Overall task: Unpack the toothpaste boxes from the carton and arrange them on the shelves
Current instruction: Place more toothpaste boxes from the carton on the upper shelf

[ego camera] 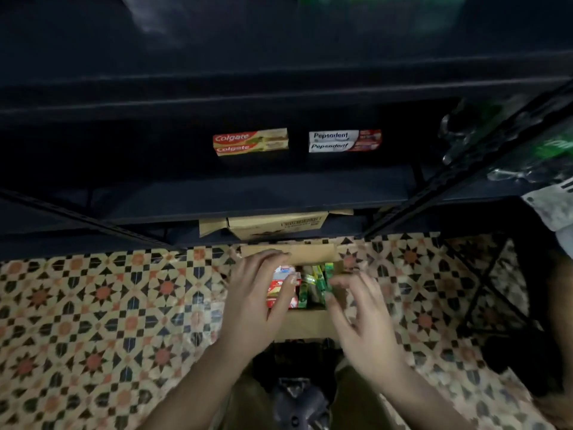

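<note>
Fingers of the left hand (257,293) curl over the red boxes (280,290) standing at the left side of the carton (305,324), the thumb pressed on their near face, gripping them. Just right of those fingers, green boxes (316,283) stand upright in the same carton. Over them the right hand (359,315) hovers with fingers spread and loosely bent, holding nothing; its tips look just short of the green boxes, though blur makes contact hard to judge. Well beyond both hands, on a dark shelf (248,193), lie two stacked Colgate boxes (250,141) and, to their right, two stacked Pepsodent boxes (344,140). Patterned floor tiles (108,305) surround the carton.
</note>
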